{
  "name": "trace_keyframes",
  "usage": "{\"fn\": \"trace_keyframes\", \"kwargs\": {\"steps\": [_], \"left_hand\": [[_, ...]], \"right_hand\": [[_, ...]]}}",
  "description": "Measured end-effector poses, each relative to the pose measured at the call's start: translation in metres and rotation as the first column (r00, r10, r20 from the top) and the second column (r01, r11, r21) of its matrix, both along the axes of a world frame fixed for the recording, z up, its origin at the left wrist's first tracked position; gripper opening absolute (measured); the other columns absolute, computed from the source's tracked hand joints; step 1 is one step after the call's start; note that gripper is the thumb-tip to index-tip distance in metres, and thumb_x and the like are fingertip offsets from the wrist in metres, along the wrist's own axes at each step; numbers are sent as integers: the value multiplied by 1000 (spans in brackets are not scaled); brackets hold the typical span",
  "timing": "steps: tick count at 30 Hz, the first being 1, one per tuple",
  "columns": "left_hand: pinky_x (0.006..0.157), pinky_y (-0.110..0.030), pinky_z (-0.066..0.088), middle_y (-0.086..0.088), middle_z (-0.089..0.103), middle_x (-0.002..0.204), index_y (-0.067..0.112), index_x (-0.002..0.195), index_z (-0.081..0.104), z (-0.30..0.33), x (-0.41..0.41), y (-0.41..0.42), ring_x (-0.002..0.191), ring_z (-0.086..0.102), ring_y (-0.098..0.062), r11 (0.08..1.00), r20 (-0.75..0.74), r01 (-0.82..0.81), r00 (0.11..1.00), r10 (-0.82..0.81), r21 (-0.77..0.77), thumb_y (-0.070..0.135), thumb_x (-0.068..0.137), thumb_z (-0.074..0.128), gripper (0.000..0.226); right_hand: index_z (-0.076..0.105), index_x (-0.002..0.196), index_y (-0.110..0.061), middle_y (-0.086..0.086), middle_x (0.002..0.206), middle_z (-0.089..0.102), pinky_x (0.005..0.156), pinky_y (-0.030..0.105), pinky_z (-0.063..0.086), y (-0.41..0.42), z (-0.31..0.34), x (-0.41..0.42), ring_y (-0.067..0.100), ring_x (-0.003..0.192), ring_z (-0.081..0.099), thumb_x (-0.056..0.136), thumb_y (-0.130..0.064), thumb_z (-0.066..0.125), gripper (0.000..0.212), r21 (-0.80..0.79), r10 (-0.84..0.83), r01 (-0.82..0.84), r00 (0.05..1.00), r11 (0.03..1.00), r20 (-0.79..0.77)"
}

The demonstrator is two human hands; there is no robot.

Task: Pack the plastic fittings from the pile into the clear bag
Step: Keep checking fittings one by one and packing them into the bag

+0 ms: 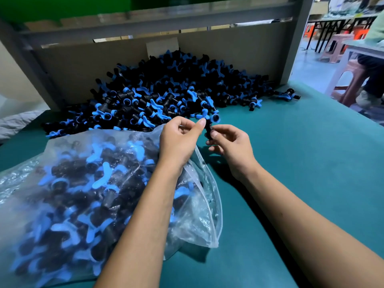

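A big pile of black and blue plastic fittings (166, 90) lies at the back of the green table, against a cardboard panel. The clear bag (83, 194), largely full of fittings, lies at the front left with its zip mouth facing right. One fitting (211, 121) is held just in front of the pile, above the bag's mouth. My left hand (179, 138) pinches its blue end with thumb and forefinger. My right hand (227, 142) grips its black stem from below.
The green table top (291, 163) stretches to the right of the bag. A few stray fittings (287, 95) lie at the pile's right end. A grey frame post (295, 48) stands at the back right. Beyond the table's right edge are pink stools (351, 80) and a seated person (374, 65).
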State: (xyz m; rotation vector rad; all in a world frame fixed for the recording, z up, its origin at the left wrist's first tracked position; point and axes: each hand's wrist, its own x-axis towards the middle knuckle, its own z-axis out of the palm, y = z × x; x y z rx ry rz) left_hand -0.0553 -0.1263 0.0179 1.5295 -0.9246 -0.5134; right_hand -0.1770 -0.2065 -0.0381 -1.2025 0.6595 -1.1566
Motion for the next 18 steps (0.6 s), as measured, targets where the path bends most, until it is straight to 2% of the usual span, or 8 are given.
{"fn": "trace_keyframes", "kwargs": {"steps": [3,5,9,11,14,16,18], "left_hand": [[85,-30,58,2,73,88,14,91,69,9,0,3,84,67,-11,998,-20,41,999,-42,-39,7,83,80,15],[78,-24,55,0,72,90,15,90,68,16,2,4,85,65,-8,996,-51,55,997,-58,-65,-9,79,70,27],[67,-24,48,-2,69,91,14,88,67,25,3,6,82,61,-12,985,-143,16,989,-41,-170,-18,77,59,34],[67,-26,45,-3,67,90,12,87,66,26,4,6,80,58,-14,976,-188,-14,982,-28,-217,-19,77,57,34],[69,-29,41,-6,65,91,10,87,66,26,7,5,82,54,-19,962,-245,-77,970,11,-262,-20,79,53,34],[74,-36,40,-7,63,90,10,85,65,26,9,3,84,52,-21,949,-268,-128,962,48,-289,-21,79,49,36],[77,-39,38,-7,62,87,11,82,64,28,10,2,84,52,-22,932,-268,-166,960,78,-324,-21,80,47,37]], "right_hand": [[65,105,-2,18,94,74,58,17,54,-5,8,-8,12,64,65,101,-14,56,15,245,119,-189,954,951,275],[62,104,1,21,93,72,55,15,53,-6,10,-11,12,62,62,104,-19,50,22,359,127,-304,889,882,440],[60,105,3,21,85,70,52,12,50,-8,12,-12,13,61,58,107,-22,43,30,425,102,-402,812,811,574],[59,106,5,22,85,70,52,14,51,-10,12,-14,15,61,60,105,-20,46,29,434,81,-407,798,804,597],[57,112,6,20,91,69,56,15,53,-12,10,-18,14,66,62,91,-16,64,31,383,135,-405,812,830,568],[63,113,-2,18,97,68,60,17,54,-13,9,-20,14,71,63,80,-13,73,36,269,232,-375,866,887,442],[71,103,-12,14,100,68,63,20,54,-12,10,-20,15,74,65,72,-10,80,32,133,336,-373,911,918,240]]}}
